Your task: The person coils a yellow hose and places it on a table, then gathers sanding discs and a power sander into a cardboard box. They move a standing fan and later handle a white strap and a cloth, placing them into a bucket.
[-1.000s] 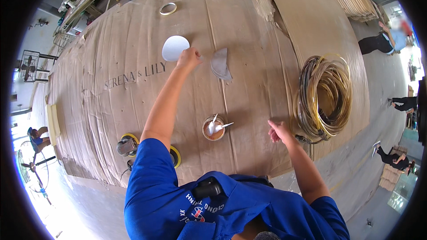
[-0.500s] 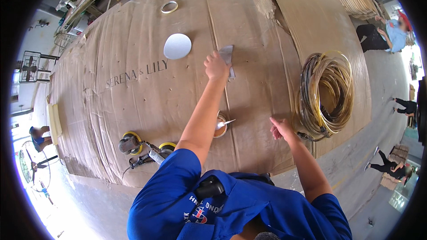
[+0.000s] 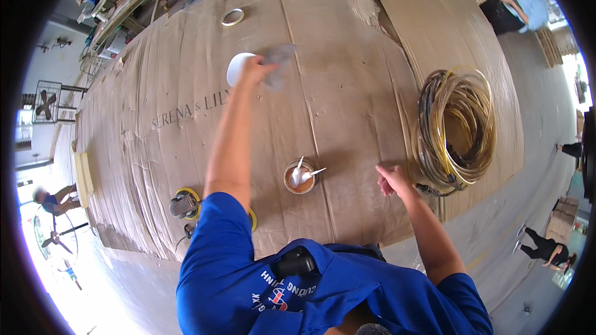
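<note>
My left hand (image 3: 256, 71) is closed on the edge of a thin grey sheet (image 3: 280, 65), which is smeared by motion. It hovers by a white round disc (image 3: 238, 68) on the cardboard and covers part of it. My right hand (image 3: 395, 180) stays low at the right, fingers loosely bent and thumb apart, holding nothing visible. Between my forearms stands a round tub (image 3: 288, 181) of orange-brown paste, with two white plastic-looking sticks (image 3: 300, 175) in it. Beyond the disc lies a tape roll (image 3: 233, 17).
Brown cardboard (image 3: 347, 111) covers the table. A coiled hose (image 3: 428, 130) lies right of my right hand. A yellow-rimmed power sander (image 3: 185, 203) sits at the near left; another yellow pad (image 3: 252, 219) shows beside my left sleeve. Other people are in the background.
My left hand has carried the grey sheet leftward and slightly farther away, to the white disc. The tub shows more fully now. My right hand keeps its place.
</note>
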{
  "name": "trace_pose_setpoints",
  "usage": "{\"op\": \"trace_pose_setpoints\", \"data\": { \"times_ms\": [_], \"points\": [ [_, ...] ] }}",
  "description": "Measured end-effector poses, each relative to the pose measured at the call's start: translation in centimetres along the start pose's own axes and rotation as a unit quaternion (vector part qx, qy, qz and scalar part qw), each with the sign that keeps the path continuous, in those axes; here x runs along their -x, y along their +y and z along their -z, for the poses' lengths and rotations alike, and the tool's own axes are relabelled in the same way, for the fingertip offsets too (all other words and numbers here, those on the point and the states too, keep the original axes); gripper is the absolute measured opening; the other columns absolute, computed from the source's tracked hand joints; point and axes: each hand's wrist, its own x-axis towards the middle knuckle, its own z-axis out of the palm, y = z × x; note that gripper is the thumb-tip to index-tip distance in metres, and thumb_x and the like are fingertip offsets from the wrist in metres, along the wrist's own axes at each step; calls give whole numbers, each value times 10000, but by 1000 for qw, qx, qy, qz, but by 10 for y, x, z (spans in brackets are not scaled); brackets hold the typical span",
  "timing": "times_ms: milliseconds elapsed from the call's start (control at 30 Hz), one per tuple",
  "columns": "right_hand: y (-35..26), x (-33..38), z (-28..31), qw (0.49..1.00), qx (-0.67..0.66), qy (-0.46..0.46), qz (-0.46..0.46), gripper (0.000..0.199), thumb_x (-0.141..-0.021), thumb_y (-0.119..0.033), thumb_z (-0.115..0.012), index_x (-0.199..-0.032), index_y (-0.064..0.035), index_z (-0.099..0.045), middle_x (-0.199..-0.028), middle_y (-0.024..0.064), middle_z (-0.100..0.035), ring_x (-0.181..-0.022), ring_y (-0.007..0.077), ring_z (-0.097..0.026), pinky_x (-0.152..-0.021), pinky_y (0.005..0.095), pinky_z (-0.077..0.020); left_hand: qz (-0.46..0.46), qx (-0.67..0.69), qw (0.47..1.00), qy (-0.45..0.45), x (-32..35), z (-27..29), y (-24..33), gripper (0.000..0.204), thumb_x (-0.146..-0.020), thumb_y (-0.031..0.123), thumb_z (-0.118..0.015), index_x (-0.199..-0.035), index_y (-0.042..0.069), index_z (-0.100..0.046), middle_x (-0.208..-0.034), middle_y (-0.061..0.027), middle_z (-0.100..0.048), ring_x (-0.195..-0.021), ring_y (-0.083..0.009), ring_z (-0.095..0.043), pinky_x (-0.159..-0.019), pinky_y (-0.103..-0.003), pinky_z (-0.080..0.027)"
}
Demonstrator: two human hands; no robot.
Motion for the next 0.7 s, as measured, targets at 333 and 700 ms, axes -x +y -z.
{"op": "trace_pose_setpoints", "data": {
  "times_ms": [333, 700],
  "points": [
    [-5, 0, 1, 999, 27, -2, -25, 522, -847, -490, -552, -603, -29, -566, -474, 77, -555, -352, 162, -535, -320, 259, -384, -130, -212, 969, -3, -24, 51, -56, 543, -584, 303, -826, -967, -23, -624, -1042, -178, -609, -918, -258, -588, -771, -343, -467],
    [2, -5, -1, 1000, 23, 14, 0, 498, -825, -483, -578, -606, -36, -572, -462, 61, -541, -343, 160, -528, -308, 250, -384, -15, 254, 967, 31, 165, 102, -58, 379, -706, 254, -780, -928, -20, -641, -812, -51, -641, -732, -113, -570, -674, -279, -452]
  ]
}}
